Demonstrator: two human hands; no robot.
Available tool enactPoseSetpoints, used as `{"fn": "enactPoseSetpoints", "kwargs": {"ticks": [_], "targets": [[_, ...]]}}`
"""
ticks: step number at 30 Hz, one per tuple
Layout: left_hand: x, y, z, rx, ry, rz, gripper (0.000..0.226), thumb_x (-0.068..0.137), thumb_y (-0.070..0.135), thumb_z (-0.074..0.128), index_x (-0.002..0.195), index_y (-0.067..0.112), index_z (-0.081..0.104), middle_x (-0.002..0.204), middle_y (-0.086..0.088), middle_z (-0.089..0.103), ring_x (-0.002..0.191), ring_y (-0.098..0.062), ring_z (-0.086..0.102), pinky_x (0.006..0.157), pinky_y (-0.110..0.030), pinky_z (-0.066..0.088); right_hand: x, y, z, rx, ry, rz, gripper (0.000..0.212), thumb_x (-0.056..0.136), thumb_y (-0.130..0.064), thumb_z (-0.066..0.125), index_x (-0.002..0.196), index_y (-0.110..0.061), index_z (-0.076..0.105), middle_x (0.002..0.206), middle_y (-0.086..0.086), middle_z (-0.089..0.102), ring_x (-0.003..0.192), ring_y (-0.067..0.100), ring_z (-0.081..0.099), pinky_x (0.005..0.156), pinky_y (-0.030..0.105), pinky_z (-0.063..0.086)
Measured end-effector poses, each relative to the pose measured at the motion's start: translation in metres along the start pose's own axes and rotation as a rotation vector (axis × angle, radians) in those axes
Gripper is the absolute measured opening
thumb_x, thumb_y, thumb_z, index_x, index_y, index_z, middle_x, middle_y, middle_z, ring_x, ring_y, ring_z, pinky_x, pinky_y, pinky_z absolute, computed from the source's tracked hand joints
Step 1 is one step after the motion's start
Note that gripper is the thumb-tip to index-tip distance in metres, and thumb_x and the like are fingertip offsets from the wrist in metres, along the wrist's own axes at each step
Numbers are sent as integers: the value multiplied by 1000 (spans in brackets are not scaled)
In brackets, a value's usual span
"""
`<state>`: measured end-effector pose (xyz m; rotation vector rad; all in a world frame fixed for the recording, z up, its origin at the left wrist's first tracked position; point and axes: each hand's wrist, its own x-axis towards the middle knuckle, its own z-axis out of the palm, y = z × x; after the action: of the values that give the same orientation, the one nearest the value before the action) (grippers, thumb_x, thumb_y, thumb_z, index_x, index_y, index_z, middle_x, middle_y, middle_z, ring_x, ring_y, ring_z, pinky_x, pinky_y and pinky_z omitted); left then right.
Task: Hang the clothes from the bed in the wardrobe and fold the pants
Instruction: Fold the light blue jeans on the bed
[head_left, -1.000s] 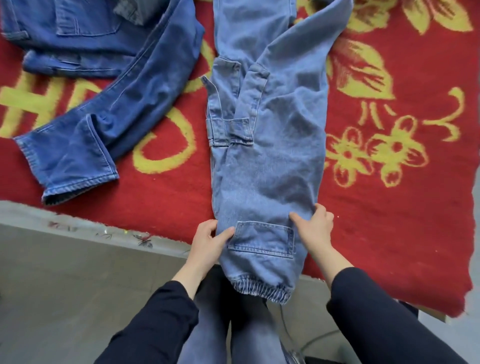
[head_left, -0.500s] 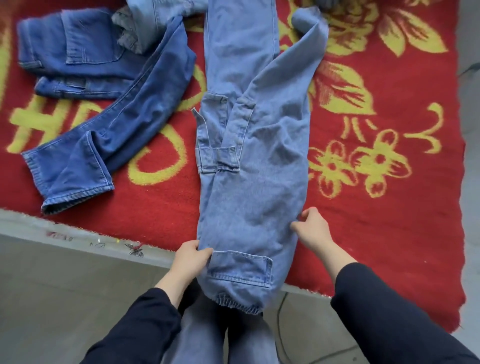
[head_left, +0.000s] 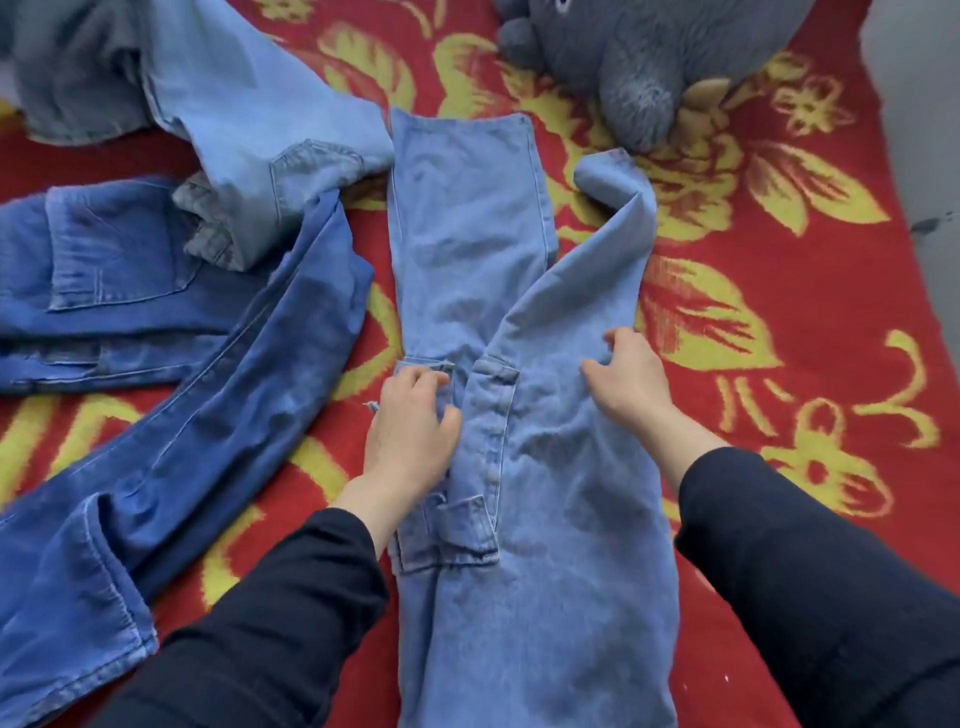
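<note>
A pair of light blue pants lies lengthwise down the middle of a red blanket patterned with yellow flowers. One leg is laid over the other, and the pants run from the near edge of the view toward the far side. At the far end the lower layer lies flat, while the upper layer bends off to the right and curls up. The left hand is on the left edge of the pants at mid-length, with fingers and thumb curled, pinching the denim just beyond a cargo pocket. The right hand grips the opposite, right edge, fingers curled into the fabric. Both arms wear black sleeves. Left of the pants, dark blue jeans sprawl across the blanket. A pale denim garment is heaped over their far part and reaches the pants' far left corner. A grey plush toy sits at the far side, right of centre.
</note>
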<state>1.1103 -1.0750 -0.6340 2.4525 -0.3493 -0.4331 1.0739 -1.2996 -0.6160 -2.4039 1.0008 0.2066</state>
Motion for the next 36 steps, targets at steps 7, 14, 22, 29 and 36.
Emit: {"fn": "enactPoseSetpoints", "kwargs": {"ticks": [7,14,22,29,36], "targets": [[101,-4,13,138,-256,196,51,95,42,50,141,21,42,150,-1,38,145,-25,21,116,-40,14,96,-43,6,-27,253,-63,60,93,-34,52,144,-11,29,150,4,28,135,26,32,103,42,32],[119,23,35,371,-310,83,57,82,73,40,126,38,47,124,-6,36,124,-33,37,102,-56,30,178,-66,-19,-155,390,-8,73,91,-27,53,151,-13,15,159,4,13,145,23,13,110,51,22],[124,38,30,268,-404,-61,22,94,49,44,102,32,55,126,-8,33,133,-40,26,107,-61,20,206,-75,-55,116,489,174,13,94,-20,43,92,-12,53,105,12,61,101,32,54,76,31,33],[130,8,-22,-640,-204,-94,32,85,21,63,60,22,43,57,9,34,55,-11,30,52,-24,27,222,-195,-70,653,439,-121,31,95,-42,50,70,-23,51,74,-10,55,79,13,50,72,21,35],[135,-26,-10,-832,-193,-379,19,85,20,70,102,24,61,90,7,74,81,0,68,66,-2,42,230,-177,6,96,-69,-64,40,90,-31,50,127,-16,57,129,8,57,125,33,46,101,40,39]]}}
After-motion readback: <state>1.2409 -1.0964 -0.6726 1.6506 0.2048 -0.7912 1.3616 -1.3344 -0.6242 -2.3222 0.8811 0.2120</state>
